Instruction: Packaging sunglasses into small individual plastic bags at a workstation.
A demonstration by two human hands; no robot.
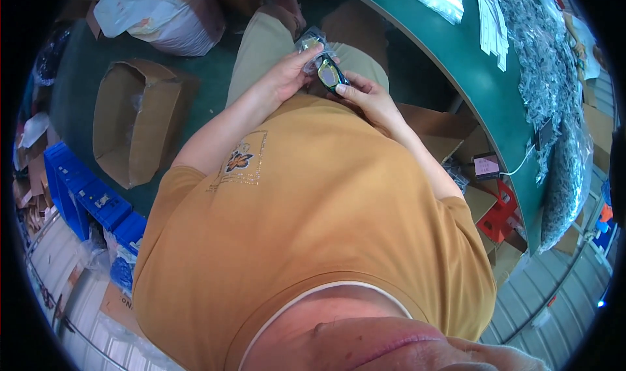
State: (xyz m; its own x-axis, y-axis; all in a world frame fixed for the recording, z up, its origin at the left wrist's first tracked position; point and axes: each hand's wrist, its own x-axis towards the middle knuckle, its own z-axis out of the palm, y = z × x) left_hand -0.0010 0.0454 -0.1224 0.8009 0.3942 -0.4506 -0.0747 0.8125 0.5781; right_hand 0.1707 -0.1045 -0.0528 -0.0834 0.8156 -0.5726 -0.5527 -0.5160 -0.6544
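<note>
Just beyond the hem of a mustard-yellow fabric T-shirt [326, 195], the right hand [368, 99] clamps its grip, thumb against fingers, on a black goggle-like piece with a shiny, yellow-edged oval lens [329, 75]; the left hand [290, 73] pinches clear, crinkled plastic wrapping [313, 37].

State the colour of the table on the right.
Green, slightly bluish: the table shows best in the head view.

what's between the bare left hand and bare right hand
In the head view, black goggles with a yellow-edged lens lie between them.
</note>
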